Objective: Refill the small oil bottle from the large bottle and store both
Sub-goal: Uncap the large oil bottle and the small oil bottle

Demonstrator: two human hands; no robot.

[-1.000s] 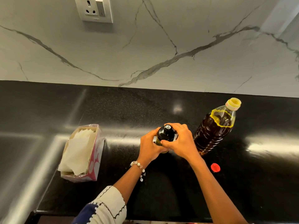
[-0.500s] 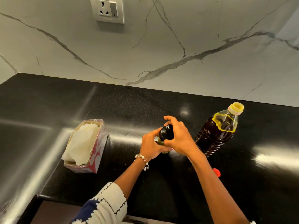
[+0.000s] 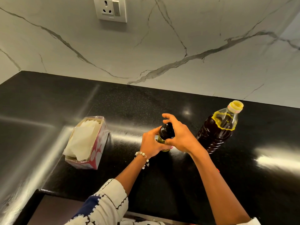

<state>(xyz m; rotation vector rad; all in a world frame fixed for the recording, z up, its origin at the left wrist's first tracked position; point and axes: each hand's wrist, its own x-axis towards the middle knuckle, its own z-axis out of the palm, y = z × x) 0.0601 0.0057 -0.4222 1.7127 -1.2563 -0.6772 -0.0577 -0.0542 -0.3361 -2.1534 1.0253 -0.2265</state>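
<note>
The small dark oil bottle (image 3: pixel 165 133) stands on the black counter (image 3: pixel 129 111). My left hand (image 3: pixel 151 144) grips its lower body, where greenish oil shows. My right hand (image 3: pixel 180 135) is curled over its black top, thumb at the side and fingers spread above the cap. To the right stands the large clear bottle (image 3: pixel 217 129), filled with dark oil, its yellow neck (image 3: pixel 235 107) uncapped. A sliver of its red cap (image 3: pixel 218 170) shows beside my right forearm, which hides most of it.
An opened tissue box (image 3: pixel 87 143) lies on the counter to the left. A marble wall with a socket (image 3: pixel 112 8) rises behind. The counter's front edge runs along the bottom left, with a darker recess below it.
The view has swung left and tilted. My right hand has turned on the small bottle's top, its fingers now lifted and spread. My forearm now hides most of the red cap.
</note>
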